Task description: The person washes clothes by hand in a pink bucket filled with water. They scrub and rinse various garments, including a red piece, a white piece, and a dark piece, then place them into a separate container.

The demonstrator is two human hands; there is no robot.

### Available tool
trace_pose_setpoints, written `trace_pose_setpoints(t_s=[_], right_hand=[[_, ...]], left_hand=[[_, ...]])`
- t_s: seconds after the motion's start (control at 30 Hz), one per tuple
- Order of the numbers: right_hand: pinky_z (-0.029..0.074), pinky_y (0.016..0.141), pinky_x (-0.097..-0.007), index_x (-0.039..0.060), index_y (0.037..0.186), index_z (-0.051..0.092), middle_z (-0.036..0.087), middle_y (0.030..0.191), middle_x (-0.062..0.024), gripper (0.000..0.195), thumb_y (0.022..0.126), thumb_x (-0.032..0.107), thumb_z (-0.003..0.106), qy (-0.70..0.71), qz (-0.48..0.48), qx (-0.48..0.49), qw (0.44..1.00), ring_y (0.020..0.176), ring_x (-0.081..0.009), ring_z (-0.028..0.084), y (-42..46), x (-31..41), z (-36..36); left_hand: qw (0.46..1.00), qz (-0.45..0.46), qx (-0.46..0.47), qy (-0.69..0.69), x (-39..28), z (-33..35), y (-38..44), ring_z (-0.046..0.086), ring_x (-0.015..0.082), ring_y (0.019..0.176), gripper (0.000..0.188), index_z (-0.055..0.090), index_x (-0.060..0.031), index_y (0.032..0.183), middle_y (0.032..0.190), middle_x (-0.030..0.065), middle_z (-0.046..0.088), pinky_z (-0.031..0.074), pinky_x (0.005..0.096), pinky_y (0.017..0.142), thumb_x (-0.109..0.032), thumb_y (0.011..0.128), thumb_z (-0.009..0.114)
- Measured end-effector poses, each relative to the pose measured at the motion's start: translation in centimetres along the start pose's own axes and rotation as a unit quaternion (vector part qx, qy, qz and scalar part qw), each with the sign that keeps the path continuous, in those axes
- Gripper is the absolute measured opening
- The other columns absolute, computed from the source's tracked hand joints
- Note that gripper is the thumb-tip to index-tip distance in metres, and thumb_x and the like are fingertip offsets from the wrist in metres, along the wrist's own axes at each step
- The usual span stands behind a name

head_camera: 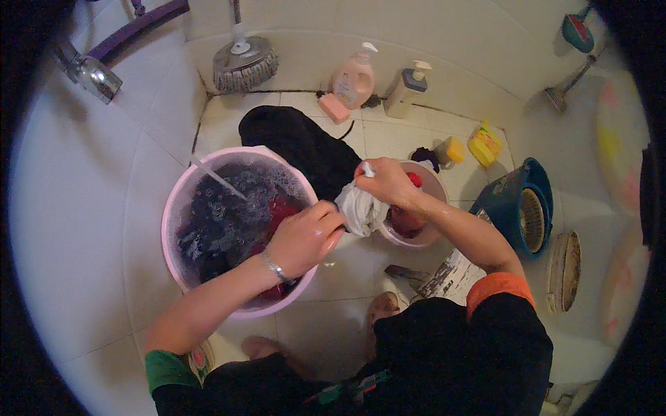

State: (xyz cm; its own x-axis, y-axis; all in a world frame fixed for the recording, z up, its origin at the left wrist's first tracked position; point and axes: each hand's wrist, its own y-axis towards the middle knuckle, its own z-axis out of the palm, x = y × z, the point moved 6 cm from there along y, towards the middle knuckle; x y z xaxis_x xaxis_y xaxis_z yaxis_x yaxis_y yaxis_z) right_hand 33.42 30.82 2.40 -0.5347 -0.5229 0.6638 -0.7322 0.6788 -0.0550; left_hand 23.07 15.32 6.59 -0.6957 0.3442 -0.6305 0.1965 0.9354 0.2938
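My right hand (pixel 387 182) grips a bunched wet white cloth (pixel 359 208) from above, between two basins. My left hand (pixel 312 231), with a silver bracelet at the wrist, is at the cloth's left side; its fingertips are partly hidden, so whether it holds the cloth is unclear. Below and left of it stands a large pink basin (pixel 169 229) of sudsy water with dark and red cloth in it. Water (pixel 216 177) runs into it from a chrome tap (pixel 99 78). A smaller pink basin (pixel 442 195) with red items is partly behind my right forearm.
Black cloth (pixel 302 140) lies on the tiles behind the basins. Along the wall stand a mop (pixel 244 62), a pink pump bottle (pixel 354 80), a pink bar (pixel 334 108) and another pump bottle (pixel 407 91). A yellow packet (pixel 485 145) and a blue-green bucket (pixel 504 192) are at right.
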Motion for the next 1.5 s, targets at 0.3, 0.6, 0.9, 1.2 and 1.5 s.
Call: trace_pose_setpoints(t_s=[0.3, 0.6, 0.9, 1.2, 1.5], right_hand=[[0.047, 0.061, -0.0310, 0.0020, 0.081, 0.062, 0.061, 0.068, -0.0126, 0.022, 0.069, 0.021, 0.058, 0.007, 0.032, 0.012, 0.999, 0.064, -0.0174, 0.059, 0.0, 2.2, -2.7], [0.047, 0.062, -0.0374, 0.0042, 0.084, 0.062, 0.060, 0.072, -0.0178, 0.027, 0.069, 0.027, 0.064, -0.314, 0.077, 0.003, 0.946, 0.068, -0.0289, 0.061, -3.0, -9.8, -6.6], [0.044, 0.072, -0.0244, 0.0017, 0.103, 0.055, 0.058, 0.085, -0.0035, 0.033, 0.081, 0.025, 0.060, 0.162, 0.039, 0.122, 0.978, 0.080, -0.0087, 0.053, 0.4, 1.6, 3.3], [0.045, 0.062, -0.0255, 0.0013, 0.089, 0.058, 0.060, 0.077, -0.0075, 0.020, 0.078, 0.019, 0.057, 0.310, 0.045, 0.132, 0.940, 0.069, -0.0136, 0.056, 1.2, 9.0, 7.8], [0.048, 0.067, -0.0313, 0.0045, 0.095, 0.060, 0.060, 0.085, -0.0126, 0.023, 0.076, 0.016, 0.058, 0.062, -0.151, 0.046, 0.986, 0.075, -0.0228, 0.060, 2.3, 10.7, 6.5]], left_hand=[[0.972, 0.203, -0.095, 0.073, -3.4, -1.4, 2.1, 0.059, 0.0239, 0.068, 0.017, 0.058, -0.0076, 0.089, 0.082, 0.0044, 0.057, 0.049, 0.0322, 0.055, -0.008, 0.073, 0.057], [0.973, -0.211, 0.082, 0.051, 9.7, 0.3, -14.0, 0.057, 0.0299, 0.085, 0.025, 0.059, -0.0110, 0.099, 0.096, 0.0121, 0.058, 0.048, 0.0373, 0.070, -0.021, 0.077, 0.060], [0.937, -0.192, 0.261, 0.133, 6.9, 5.3, -14.3, 0.028, 0.0426, 0.120, 0.071, 0.039, -0.0206, 0.127, 0.135, 0.0198, 0.025, 0.031, 0.0516, 0.093, -0.043, 0.066, 0.068], [0.978, -0.030, -0.189, 0.080, -0.2, -3.8, -6.7, 0.049, 0.0253, 0.077, 0.023, 0.061, -0.0065, 0.086, 0.086, 0.0068, 0.052, 0.041, 0.0341, 0.069, -0.008, 0.065, 0.068], [0.996, 0.014, 0.016, 0.082, -0.1, 0.6, -9.5, 0.044, 0.0324, 0.103, 0.050, 0.053, -0.0124, 0.110, 0.118, 0.0164, 0.042, 0.041, 0.0416, 0.082, -0.026, 0.065, 0.070]])
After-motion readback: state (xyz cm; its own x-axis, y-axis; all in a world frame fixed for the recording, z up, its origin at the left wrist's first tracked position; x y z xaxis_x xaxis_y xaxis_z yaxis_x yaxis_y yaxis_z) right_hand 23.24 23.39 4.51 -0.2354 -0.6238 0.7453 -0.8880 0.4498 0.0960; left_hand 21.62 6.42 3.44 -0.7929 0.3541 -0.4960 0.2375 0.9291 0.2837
